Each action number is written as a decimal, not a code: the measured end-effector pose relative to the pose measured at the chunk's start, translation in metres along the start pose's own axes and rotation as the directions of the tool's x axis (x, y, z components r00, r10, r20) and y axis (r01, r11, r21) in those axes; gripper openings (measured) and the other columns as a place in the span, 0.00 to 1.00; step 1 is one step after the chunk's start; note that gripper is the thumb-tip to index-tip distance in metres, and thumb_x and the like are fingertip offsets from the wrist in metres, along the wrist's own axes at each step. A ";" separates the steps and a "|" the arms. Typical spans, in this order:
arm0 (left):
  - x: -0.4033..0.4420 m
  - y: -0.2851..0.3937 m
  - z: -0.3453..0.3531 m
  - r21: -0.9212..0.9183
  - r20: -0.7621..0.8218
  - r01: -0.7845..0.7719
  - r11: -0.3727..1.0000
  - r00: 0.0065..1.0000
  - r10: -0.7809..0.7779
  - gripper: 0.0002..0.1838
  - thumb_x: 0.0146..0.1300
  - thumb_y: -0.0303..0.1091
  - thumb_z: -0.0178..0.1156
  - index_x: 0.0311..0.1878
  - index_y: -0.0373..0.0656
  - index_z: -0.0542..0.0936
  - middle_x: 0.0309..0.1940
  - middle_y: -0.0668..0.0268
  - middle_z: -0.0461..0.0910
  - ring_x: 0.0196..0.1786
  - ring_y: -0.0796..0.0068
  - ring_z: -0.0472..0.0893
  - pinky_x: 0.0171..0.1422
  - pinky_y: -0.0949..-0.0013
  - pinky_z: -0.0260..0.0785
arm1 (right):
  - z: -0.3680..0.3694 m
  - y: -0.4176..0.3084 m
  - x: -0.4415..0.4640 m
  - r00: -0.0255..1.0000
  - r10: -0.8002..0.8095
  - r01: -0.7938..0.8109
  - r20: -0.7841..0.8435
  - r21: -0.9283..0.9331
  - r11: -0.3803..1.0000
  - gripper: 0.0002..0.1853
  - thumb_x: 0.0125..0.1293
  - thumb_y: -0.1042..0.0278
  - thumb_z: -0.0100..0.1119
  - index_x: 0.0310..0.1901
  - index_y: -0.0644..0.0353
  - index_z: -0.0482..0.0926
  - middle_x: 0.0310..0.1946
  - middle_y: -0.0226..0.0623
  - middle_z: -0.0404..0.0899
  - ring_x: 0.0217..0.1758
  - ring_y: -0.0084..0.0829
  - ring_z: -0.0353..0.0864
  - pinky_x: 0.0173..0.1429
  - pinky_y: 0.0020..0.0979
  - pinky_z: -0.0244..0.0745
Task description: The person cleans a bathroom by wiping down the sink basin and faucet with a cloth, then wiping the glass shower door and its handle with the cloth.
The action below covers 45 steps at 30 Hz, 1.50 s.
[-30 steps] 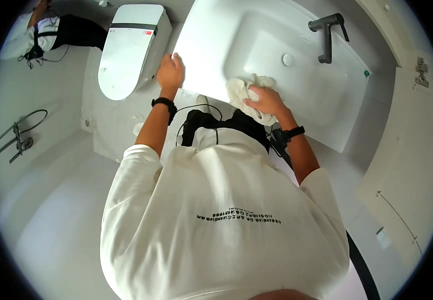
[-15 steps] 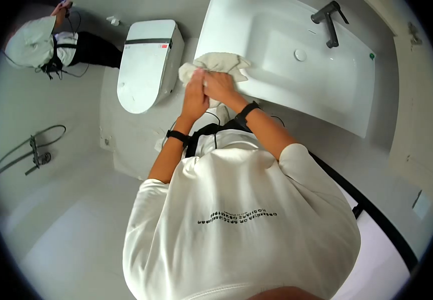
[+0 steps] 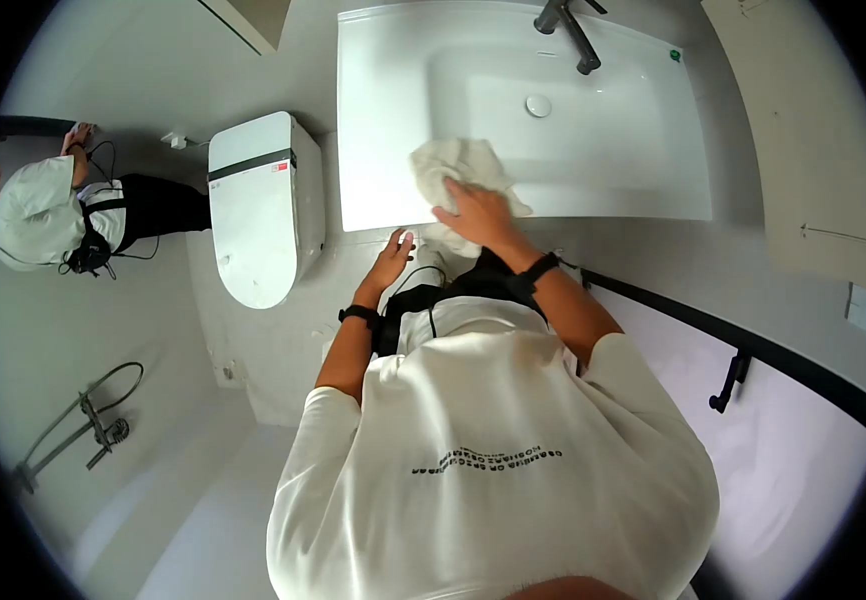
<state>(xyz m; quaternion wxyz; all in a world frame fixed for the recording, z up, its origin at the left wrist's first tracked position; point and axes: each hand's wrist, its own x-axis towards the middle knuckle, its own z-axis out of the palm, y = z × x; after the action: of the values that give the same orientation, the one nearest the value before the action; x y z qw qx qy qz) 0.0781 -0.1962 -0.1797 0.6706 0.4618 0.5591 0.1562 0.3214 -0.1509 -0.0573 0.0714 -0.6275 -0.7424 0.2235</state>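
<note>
A crumpled cream cloth (image 3: 461, 165) lies over the front rim of the white washbasin (image 3: 383, 130), part of it hanging below the edge. My right hand (image 3: 481, 215) is on the cloth, its fingers bent over the fabric and holding it against the rim. Left of it, my left hand (image 3: 390, 262) is just below the basin's front edge, with its fingers apart and nothing in them. Both wrists wear black bands.
Left of the basin stands a white toilet (image 3: 253, 215) with its lid down. A dark faucet (image 3: 575, 40) rises at the basin's back. Another person (image 3: 38, 205) in a light shirt is at far left. A shower fitting (image 3: 93, 420) is on the left wall, and a black rail (image 3: 713, 345) runs at right.
My hands, together at the cloth before, have come apart. The left has let go and moved back toward me; the right has the cloth, now more spread on the rim. The view has shifted.
</note>
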 end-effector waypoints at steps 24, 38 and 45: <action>-0.102 -0.035 -0.066 -0.429 -0.450 -0.007 0.903 0.869 -0.207 0.31 0.77 0.51 0.39 0.76 0.44 0.59 0.69 0.59 0.68 0.68 0.65 0.70 0.73 0.59 0.60 | 0.077 -0.126 0.098 0.922 -0.383 0.338 -0.048 0.580 0.741 0.32 0.54 0.56 0.74 0.62 0.52 0.77 0.52 0.46 0.84 0.53 0.46 0.85 0.58 0.39 0.78; -0.062 0.096 -0.014 0.829 -0.098 -0.200 0.523 0.868 0.486 0.54 0.40 0.42 0.80 0.68 0.31 0.61 0.77 0.30 0.40 0.80 0.30 0.42 0.79 0.38 0.43 | -0.001 -0.053 0.044 0.982 -0.111 0.109 0.150 0.022 0.994 0.36 0.62 0.53 0.60 0.73 0.39 0.64 0.38 0.45 0.86 0.41 0.49 0.86 0.43 0.50 0.79; -0.045 0.133 0.071 0.758 0.387 -0.536 0.372 0.828 0.406 0.56 0.40 0.64 0.77 0.65 0.33 0.66 0.77 0.29 0.40 0.81 0.35 0.40 0.83 0.44 0.38 | -0.036 0.038 -0.067 0.951 0.229 -0.192 0.210 -0.183 0.964 0.43 0.58 0.55 0.68 0.74 0.48 0.61 0.40 0.48 0.86 0.44 0.51 0.86 0.44 0.51 0.79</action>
<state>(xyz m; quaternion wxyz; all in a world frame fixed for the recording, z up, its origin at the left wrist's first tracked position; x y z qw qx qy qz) 0.1671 -0.1908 -0.0506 0.3240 0.8747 0.3598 0.0198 0.3836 -0.2026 -0.0293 -0.0897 -0.6770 -0.6900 0.2400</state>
